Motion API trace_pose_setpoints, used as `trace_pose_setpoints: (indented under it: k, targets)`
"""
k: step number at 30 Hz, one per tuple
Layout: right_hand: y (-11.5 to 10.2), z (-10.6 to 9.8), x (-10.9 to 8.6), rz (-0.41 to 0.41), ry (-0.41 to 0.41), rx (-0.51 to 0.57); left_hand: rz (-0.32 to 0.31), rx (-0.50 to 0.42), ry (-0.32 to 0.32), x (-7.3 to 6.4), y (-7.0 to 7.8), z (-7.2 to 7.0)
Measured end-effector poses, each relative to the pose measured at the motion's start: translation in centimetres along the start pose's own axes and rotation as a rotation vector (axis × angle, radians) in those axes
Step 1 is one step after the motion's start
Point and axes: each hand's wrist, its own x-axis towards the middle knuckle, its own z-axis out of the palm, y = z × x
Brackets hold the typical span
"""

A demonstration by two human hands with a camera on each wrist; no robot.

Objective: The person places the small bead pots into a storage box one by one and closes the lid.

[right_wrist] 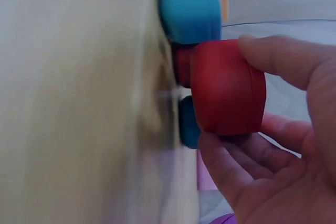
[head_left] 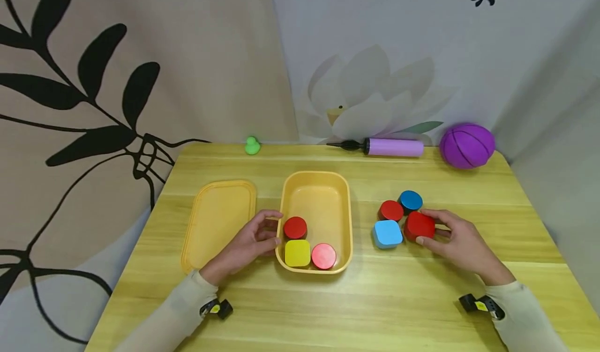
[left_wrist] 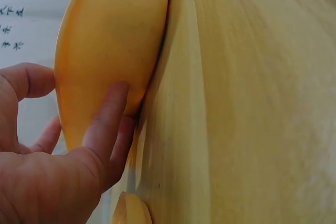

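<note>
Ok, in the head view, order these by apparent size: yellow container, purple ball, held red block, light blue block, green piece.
1. Yellow container
2. Purple ball
3. Held red block and light blue block: too alike to rank
4. Green piece

A small rounded green object [head_left: 252, 146] stands at the far edge of the pale wooden table [head_left: 422, 305]. Further right, a lilac cylindrical pump [head_left: 395, 147] with a black tip [head_left: 350, 145] lies just beside a purple ball [head_left: 467, 146]. Black leaves [head_left: 96, 148] and a white flower [head_left: 372, 97] pattern the pale backdrop [head_left: 225, 55] behind.
</note>
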Motion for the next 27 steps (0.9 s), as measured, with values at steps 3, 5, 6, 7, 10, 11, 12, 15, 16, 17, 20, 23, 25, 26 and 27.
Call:
trace_pose_setpoints:
  k: [3, 5, 6, 7, 10, 11, 12, 15, 16, 17, 20, 23, 25, 26, 27]
  targets:
    - [-0.5, -0.3, 0.0, -0.041, 0.033, -0.021, 0.002, 0.000, 0.001, -0.1, 0.0, 0.0]
    - [-0.8, -0.4, 0.2, -0.071, 0.049, -0.035, 0.004, 0.001, 0.001, -0.1, 0.0, 0.0]
    - [-1.0, -0.5, 0.3, -0.085, 0.057, -0.039, 0.005, 0.003, 0.000, -0.1, 0.0, 0.1]
    - [-1.1, -0.5, 0.4, -0.097, 0.063, -0.040, 0.005, 0.004, 0.001, -0.1, 0.0, 0.1]
    - [-1.9, -0.7, 0.9, -0.125, 0.069, -0.034, 0.009, 0.006, 0.004, 0.0, -0.1, 0.1]
    - [-2.3, -0.6, 1.1, -0.133, 0.069, -0.028, 0.010, 0.003, 0.005, 0.0, -0.1, 0.1]
    - [-2.6, -0.6, 1.3, -0.141, 0.068, -0.028, 0.012, 0.001, 0.007, 0.0, -0.1, 0.1]
    - [-3.9, -0.4, 1.9, -0.169, 0.057, -0.028, 0.019, -0.006, 0.007, 0.0, -0.2, 0.2]
    - [-4.3, -0.3, 2.1, -0.179, 0.056, -0.034, 0.022, -0.007, 0.006, 0.0, -0.3, 0.2]
    - [-4.7, -0.2, 2.4, -0.186, 0.053, -0.038, 0.026, -0.012, 0.004, 0.0, -0.3, 0.3]
    - [-5.8, 0.2, 3.4, -0.211, 0.029, -0.047, 0.033, -0.019, 0.003, 0.0, -0.3, 0.4]
    - [-6.9, 0.9, 4.4, -0.238, -0.004, -0.038, 0.033, -0.023, 0.011, 0.0, -0.4, 0.5]
    - [-7.6, 1.4, 5.1, -0.256, -0.032, -0.006, 0.031, -0.023, 0.017, 0.0, -0.5, 0.6]
    - [-8.0, 1.7, 5.4, -0.265, -0.041, 0.004, 0.030, -0.024, 0.020, 0.0, -0.5, 0.6]
    - [-8.3, 2.1, 5.7, -0.277, -0.054, 0.022, 0.030, -0.023, 0.022, 0.0, -0.5, 0.7]
